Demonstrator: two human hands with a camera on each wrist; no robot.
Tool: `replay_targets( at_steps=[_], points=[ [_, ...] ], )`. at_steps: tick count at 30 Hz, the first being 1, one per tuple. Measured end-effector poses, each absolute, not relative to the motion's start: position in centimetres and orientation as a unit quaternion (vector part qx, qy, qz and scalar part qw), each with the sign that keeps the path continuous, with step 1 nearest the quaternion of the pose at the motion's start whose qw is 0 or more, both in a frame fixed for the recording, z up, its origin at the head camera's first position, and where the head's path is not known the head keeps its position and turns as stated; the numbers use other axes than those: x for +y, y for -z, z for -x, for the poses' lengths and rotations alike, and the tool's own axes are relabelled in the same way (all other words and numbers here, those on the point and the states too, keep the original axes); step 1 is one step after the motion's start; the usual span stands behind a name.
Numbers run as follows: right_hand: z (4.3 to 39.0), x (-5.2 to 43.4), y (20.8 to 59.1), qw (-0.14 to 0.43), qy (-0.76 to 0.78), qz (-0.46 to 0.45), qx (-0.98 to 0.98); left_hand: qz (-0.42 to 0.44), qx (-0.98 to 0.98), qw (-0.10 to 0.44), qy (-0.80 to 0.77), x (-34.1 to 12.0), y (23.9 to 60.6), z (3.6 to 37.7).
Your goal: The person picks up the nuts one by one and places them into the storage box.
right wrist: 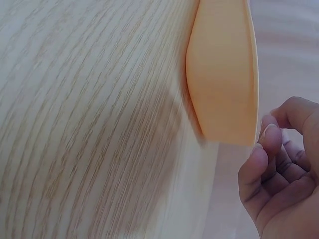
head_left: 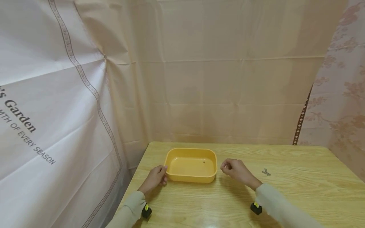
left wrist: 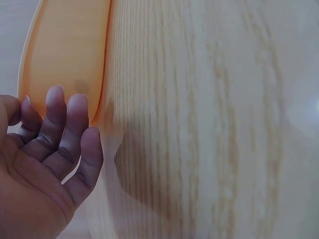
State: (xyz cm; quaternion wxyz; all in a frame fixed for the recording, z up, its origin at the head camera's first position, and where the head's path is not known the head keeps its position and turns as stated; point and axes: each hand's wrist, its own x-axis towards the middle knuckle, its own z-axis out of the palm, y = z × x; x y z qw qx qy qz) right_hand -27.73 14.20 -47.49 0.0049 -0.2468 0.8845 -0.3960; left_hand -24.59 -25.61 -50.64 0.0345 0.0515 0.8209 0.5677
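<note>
A yellow plastic bin [head_left: 191,178], rectangular with rounded corners, stands on the wooden table. One small dark round piece [head_left: 204,162] lies on its floor, toward the right. At the bin's left end my left hand [head_left: 155,178] pinches the rim between thumb and forefinger, the other fingers [left wrist: 66,119] loosely bent below. Just off the right end is my right hand [head_left: 235,170], its fingers curled and the thumb meeting the forefinger. Nothing shows between those fingertips [right wrist: 270,139]. To the right of that hand lies a little cluster of small dark pieces [head_left: 266,172].
The light wood table [head_left: 199,202] runs back to a beige hanging cloth [head_left: 222,95]. A printed white cloth [head_left: 57,126] hangs along the left side, and a floral one [head_left: 345,88] on the right. Black wrist devices [head_left: 256,208] sit under both sleeves.
</note>
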Motion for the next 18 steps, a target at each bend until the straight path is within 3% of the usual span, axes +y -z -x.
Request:
replay_targets(
  at_steps=[18],
  points=[
    [27.8,12.2,47.6,0.008,0.414,0.26,0.872,-0.038,0.804,0.044,-0.592,-25.6,51.0,24.7]
  ],
)
